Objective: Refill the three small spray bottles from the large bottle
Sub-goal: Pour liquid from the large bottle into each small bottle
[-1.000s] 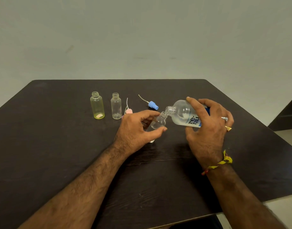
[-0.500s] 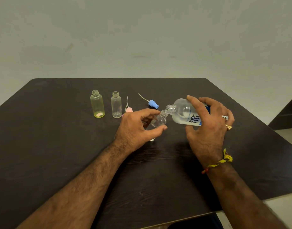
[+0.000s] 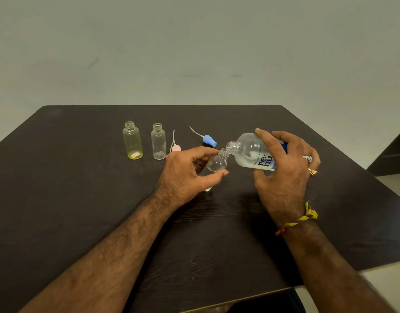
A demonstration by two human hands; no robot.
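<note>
Large bottle (image 3: 251, 152) label reading "re-nu" in dark letters, a line of smaller print above it too small to read

Dark brown wood-grain table (image 3: 81, 211): matt, faint sheen near centre. At 11 o'clock, yellow-tinted clear plastic bottle (image 3: 132, 141) and colourless clear plastic bottle (image 3: 158, 142): glossy, smooth. Large clear plastic bottle with printed label (image 3: 251, 152), 1 o'clock: glossy. Blue plastic sprayer cap (image 3: 209, 140): smooth.
</note>
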